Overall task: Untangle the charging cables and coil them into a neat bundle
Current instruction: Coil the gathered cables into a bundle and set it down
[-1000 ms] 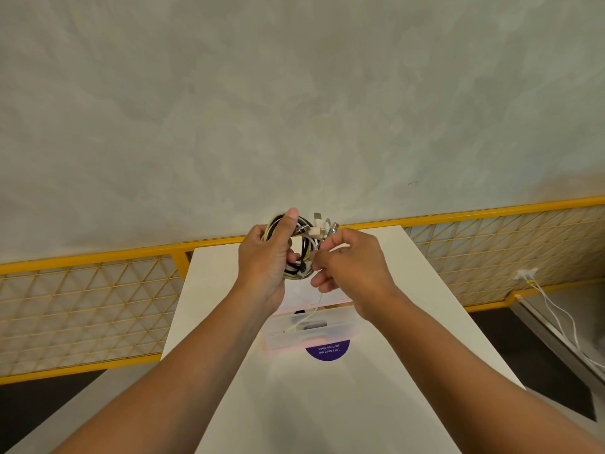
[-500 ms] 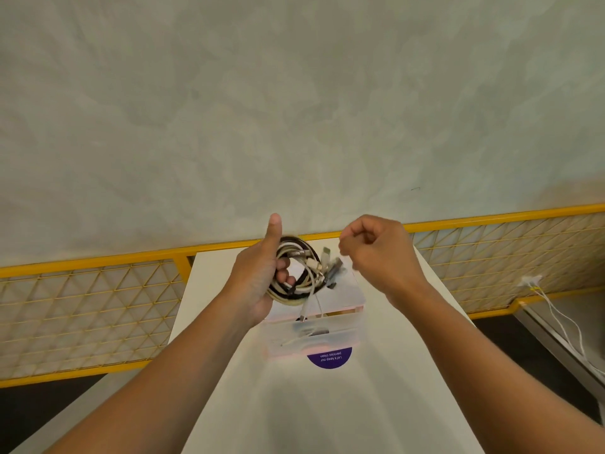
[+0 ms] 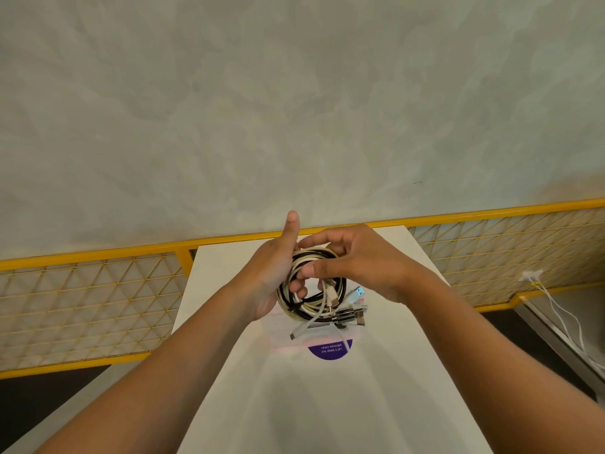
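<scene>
Above a white table (image 3: 327, 404), the left hand (image 3: 271, 276) curls through the coil (image 3: 311, 301), thumb up, the right hand (image 3: 357, 263) pinches its far rim; coiling seems nearly done, and next the dangling plugs (image 3: 350, 314) need tucking in.

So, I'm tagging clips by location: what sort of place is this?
Probably an office pantry: the purple sticker reads "Let's keep our pantries clean", on a white table beside a yellow mesh railing.

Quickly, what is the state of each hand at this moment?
Left hand: closed around the coiled cable bundle, thumb up.
Right hand: pinching the same bundle at its top.
</scene>
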The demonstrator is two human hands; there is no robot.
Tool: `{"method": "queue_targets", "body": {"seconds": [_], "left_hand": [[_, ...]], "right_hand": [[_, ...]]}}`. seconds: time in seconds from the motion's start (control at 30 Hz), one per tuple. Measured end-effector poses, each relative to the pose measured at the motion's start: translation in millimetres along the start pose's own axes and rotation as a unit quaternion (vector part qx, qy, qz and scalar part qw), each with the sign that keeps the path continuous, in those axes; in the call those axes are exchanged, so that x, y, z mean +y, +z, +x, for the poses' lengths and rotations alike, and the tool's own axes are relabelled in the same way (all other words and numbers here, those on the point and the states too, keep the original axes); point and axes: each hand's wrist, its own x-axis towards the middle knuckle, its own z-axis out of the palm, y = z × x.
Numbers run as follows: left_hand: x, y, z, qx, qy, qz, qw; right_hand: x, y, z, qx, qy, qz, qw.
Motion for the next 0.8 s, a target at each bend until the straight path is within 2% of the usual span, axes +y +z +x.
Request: {"method": "queue_targets", "body": {"seconds": [0.07,0.2,0.3,0.43,0.8], "left_hand": [[-2,-4,1,-0.033,0.016,-0.039,0.999],[-11,-13,1,-0.096,0.016,-0.192,0.977],[-14,-9,3,-0.063,0.004,-0.253,0.965],[-10,-2,2,0.0,0.016,-0.233,0.972],[1,-3,-1,-0.008,0.015,-0.165,0.986]], "right_hand": [[2,0,-1,0.011,-0.014,0.035,0.999],[7,-1,4,0.071,-0.019,0.101,0.992],[8,-1,7,0.087,-0.012,0.108,0.99],[9,-1,7,0.077,-0.011,0.109,0.991],[8,-4,8,0.03,-0.036,0.105,0.993]]}}
